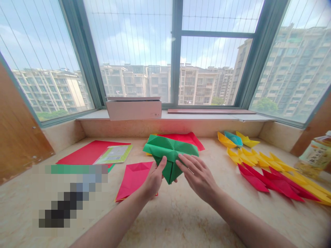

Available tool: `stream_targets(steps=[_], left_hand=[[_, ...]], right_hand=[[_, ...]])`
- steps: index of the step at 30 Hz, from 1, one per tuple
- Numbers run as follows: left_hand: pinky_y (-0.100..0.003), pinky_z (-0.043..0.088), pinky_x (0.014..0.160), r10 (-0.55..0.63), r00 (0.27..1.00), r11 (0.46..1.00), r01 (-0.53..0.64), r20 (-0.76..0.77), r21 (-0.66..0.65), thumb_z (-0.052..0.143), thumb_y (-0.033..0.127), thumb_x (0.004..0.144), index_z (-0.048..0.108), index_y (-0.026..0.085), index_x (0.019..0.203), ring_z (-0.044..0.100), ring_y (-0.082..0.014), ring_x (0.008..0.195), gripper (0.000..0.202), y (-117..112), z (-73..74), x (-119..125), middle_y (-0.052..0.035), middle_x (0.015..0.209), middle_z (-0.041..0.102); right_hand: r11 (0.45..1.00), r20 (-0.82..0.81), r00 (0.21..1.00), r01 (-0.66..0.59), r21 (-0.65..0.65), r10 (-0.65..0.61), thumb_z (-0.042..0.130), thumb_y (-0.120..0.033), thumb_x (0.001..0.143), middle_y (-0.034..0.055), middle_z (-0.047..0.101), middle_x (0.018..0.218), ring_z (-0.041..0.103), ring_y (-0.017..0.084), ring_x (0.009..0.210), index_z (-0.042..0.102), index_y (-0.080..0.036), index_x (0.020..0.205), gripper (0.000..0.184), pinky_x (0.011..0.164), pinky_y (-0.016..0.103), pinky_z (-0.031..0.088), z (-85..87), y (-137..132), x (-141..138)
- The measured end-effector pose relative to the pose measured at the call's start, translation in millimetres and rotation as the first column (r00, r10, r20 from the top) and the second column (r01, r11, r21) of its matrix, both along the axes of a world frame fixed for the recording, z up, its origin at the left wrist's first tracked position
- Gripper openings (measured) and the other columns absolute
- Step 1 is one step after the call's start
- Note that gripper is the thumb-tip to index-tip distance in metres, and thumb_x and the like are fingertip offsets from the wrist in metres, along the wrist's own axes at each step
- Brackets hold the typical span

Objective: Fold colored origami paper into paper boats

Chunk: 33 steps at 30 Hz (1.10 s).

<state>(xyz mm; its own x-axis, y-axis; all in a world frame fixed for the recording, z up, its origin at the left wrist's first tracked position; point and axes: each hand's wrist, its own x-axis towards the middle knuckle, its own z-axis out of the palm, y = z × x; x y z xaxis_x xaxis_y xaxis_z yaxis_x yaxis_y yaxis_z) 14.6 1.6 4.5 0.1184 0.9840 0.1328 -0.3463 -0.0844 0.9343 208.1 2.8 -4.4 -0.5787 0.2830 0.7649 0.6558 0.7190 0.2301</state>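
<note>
A green sheet of paper, partly folded, is held up off the marble counter between both hands. Its upper part spreads wide with creases, and the lower part narrows to a downward point with a dark slit along the middle. My left hand pinches the lower left side, thumb in front and fingers mostly behind. On the right edge, my right hand is closed with its fingers pressed over the front of the paper. Behind my left hand lies creased pink-red paper; more red paper lies behind the green sheet.
Several folded yellow paper boats and red paper boats stand at the right, near a plastic bottle. A blue boat is farther back. Red sheets and a green-edged packet lie left. A white box rests on the sill.
</note>
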Motion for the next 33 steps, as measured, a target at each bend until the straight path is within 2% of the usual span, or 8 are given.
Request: stream_targets(steps=[6, 11, 14, 16, 19, 22, 26, 33], left_hand=[[-0.028, 0.054, 0.065, 0.049, 0.999, 0.998, -0.048, -0.017, 0.037, 0.068, 0.058, 0.079, 0.064, 0.013, 0.111, 0.069, -0.0232, 0.084, 0.055, 2.1, -12.2, -1.3, -0.0106, 0.098, 0.073], [-0.039, 0.053, 0.088, -0.044, 0.998, 0.976, 0.053, -0.046, 0.211, 0.07, 0.054, 0.079, 0.061, 0.02, 0.126, 0.059, -0.0303, 0.116, 0.059, 6.6, -6.6, -7.5, -0.0152, 0.128, 0.062], [-0.042, 0.046, 0.101, -0.001, 1.0, 0.973, 0.005, -0.02, 0.232, 0.076, 0.042, 0.078, 0.056, 0.025, 0.132, 0.052, -0.0288, 0.127, 0.059, 10.6, 0.5, -9.6, -0.0141, 0.136, 0.057], [-0.041, 0.042, 0.106, -0.015, 1.0, 0.977, 0.013, 0.011, 0.213, 0.079, 0.033, 0.076, 0.056, 0.025, 0.132, 0.052, -0.0275, 0.128, 0.061, 12.2, 2.5, -9.3, -0.0127, 0.134, 0.06], [-0.039, 0.043, 0.105, -0.098, 0.992, 0.98, 0.081, 0.086, 0.184, 0.082, 0.027, 0.072, 0.058, 0.024, 0.13, 0.058, -0.0274, 0.123, 0.063, 11.6, 2.1, -7.6, -0.0107, 0.125, 0.066], [-0.037, 0.049, 0.1, -0.093, 0.981, 0.99, 0.073, 0.169, 0.118, 0.08, 0.027, 0.075, 0.059, 0.023, 0.127, 0.064, -0.0257, 0.114, 0.056, 8.5, 2.8, -6.2, -0.0087, 0.118, 0.071], [-0.035, 0.054, 0.094, -0.055, 0.967, 0.998, 0.049, 0.25, 0.032, 0.081, 0.029, 0.075, 0.06, 0.02, 0.125, 0.069, -0.0254, 0.105, 0.055, 4.7, 7.6, -6.9, -0.0089, 0.112, 0.073], [-0.038, 0.055, 0.094, -0.134, 0.942, 0.991, 0.121, 0.307, 0.061, 0.083, 0.034, 0.071, 0.062, 0.017, 0.12, 0.069, -0.0292, 0.107, 0.056, 1.5, 3.6, -9.8, -0.0107, 0.108, 0.075]], right_hand=[[0.996, -0.057, 0.996, -0.067, -0.057, 0.064, 0.038, -0.002, 0.096, 0.0067, 0.059, 0.139, 0.048, 0.021, 0.135, 0.048, -0.021, 0.142, 0.052, 0.112, 0.046, 0.038, 4.6, 3.6, 9.9], [0.945, -0.48, 0.877, -0.177, -0.274, 0.025, 0.041, -0.014, 0.099, 0.0083, 0.071, 0.12, 0.065, 0.023, 0.112, 0.063, -0.022, 0.125, 0.036, 0.099, 0.043, 0.049, -1.3, 12.7, 11.2], [0.811, -0.716, 0.69, -0.356, -0.463, -0.106, 0.048, -0.032, 0.098, 0.0092, 0.074, 0.107, 0.068, 0.027, 0.098, 0.067, -0.02, 0.118, 0.03, 0.087, 0.042, 0.054, -3.3, 20.3, 12.0], [0.64, -0.785, 0.606, -0.554, -0.532, -0.128, 0.054, -0.041, 0.094, 0.0089, 0.074, 0.106, 0.068, 0.029, 0.096, 0.068, -0.02, 0.117, 0.034, 0.085, 0.042, 0.055, -1.3, 22.3, 11.7], [0.349, -0.823, 0.553, -0.752, -0.559, -0.128, 0.061, -0.047, 0.089, 0.0076, 0.074, 0.105, 0.069, 0.028, 0.093, 0.068, -0.022, 0.118, 0.039, 0.085, 0.044, 0.055, 4.2, 19.4, 9.1], [0.182, -0.815, 0.561, -0.795, -0.579, -0.144, 0.065, -0.049, 0.085, 0.0078, 0.074, 0.104, 0.07, 0.027, 0.09, 0.067, -0.021, 0.118, 0.043, 0.083, 0.044, 0.056, 8.2, 13.4, 6.1], [0.101, -0.803, 0.58, -0.798, -0.594, -0.137, 0.067, -0.051, 0.084, 0.0092, 0.074, 0.107, 0.07, 0.027, 0.09, 0.067, -0.02, 0.119, 0.046, 0.082, 0.043, 0.055, 8.2, 10.1, 5.7], [0.101, -0.803, 0.58, -0.798, -0.593, -0.136, 0.067, -0.05, 0.085, 0.009, 0.074, 0.104, 0.07, 0.026, 0.09, 0.068, -0.02, 0.118, 0.044, 0.081, 0.041, 0.055, 5.5, 13.2, 10.1]])
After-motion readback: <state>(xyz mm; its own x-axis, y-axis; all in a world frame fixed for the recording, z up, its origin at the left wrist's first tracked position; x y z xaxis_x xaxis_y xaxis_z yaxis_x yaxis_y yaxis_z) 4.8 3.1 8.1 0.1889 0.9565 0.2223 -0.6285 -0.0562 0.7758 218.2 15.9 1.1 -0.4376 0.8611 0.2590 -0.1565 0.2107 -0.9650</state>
